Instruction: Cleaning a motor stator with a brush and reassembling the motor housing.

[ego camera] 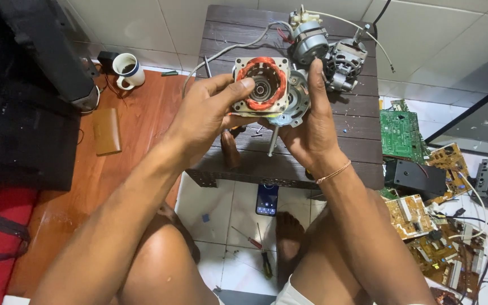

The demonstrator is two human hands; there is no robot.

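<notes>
**Fan motor stator held up over the low table**

We have both hands raised above the dark wooden table [357, 148], gripping a square motor stator [261, 86] with orange-red copper windings around a central bearing. Our left hand [207, 116] clasps its left edge, thumb pressed across the front face near the windings and fingers curled behind. Our right hand [312, 127] holds the right side, fingers closed around the silvery end housing [297, 104] behind the stator, index finger stretched up along its edge. A steel shaft [273, 141] pokes down from below the assembly.

We judge the step in hand to be parting (or seating) the stator and its rear housing; which of the two, we cannot tell. The next move seems to call for a steady, even pull or push along the shaft line, keeping thumbs off the thin windings.

Further back on the table lie two more motors [326, 48] with white leads. A phone [267, 199] and screwdrivers [258, 251] lie on the tiled floor, circuit boards [410, 217] to the right, a mug [126, 69] to the left.
</notes>
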